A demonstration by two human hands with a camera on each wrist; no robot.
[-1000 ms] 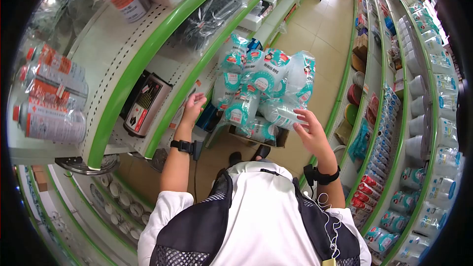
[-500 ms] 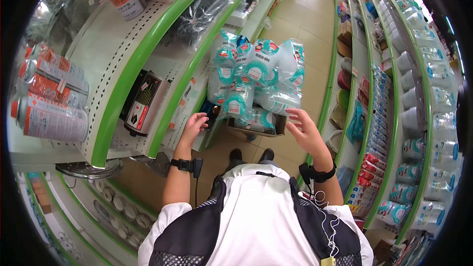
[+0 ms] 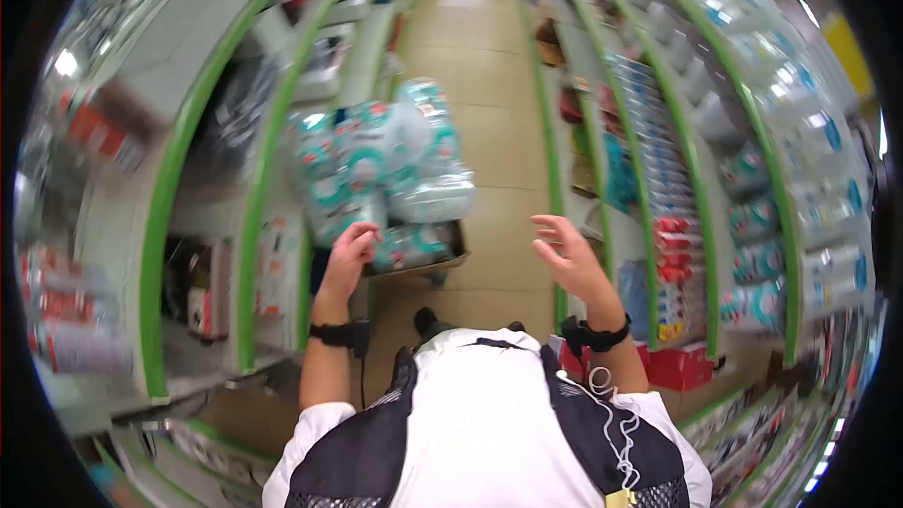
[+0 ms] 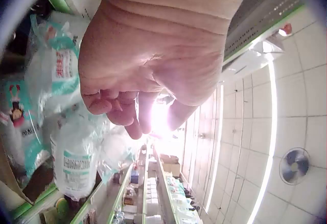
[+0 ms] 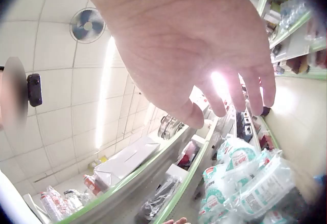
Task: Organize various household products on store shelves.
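A heap of clear-wrapped packs with teal labels (image 3: 367, 162), apparently disposable plastic cups or bowls, rises out of a cardboard box (image 3: 414, 268) in the aisle. My left hand (image 3: 348, 261) is at the box's near left corner, fingers loosely bent and holding nothing; in the left wrist view the packs (image 4: 64, 75) show beside that hand (image 4: 153, 55). Over the aisle floor, right of the box, my right hand (image 3: 572, 259) hovers with fingers spread and nothing in its grasp. The right wrist view shows its bare palm (image 5: 199, 50), the packs (image 5: 245, 183) lying beyond the fingers.
Green-edged shelves (image 3: 179, 188) stand close on the left, with gas cans (image 3: 75, 310) and boxed goods. On the right, shelves carry red-wrapped packs (image 3: 673, 254) and stacked clear cups (image 3: 818, 188). A tiled floor (image 3: 489, 169) runs between them. The head view is blurred.
The head view has turned right, so packs and box appear farther left. My left hand now overlaps the packs' lower edge; my right hand is farther from the box. Both hands stay without a grip.
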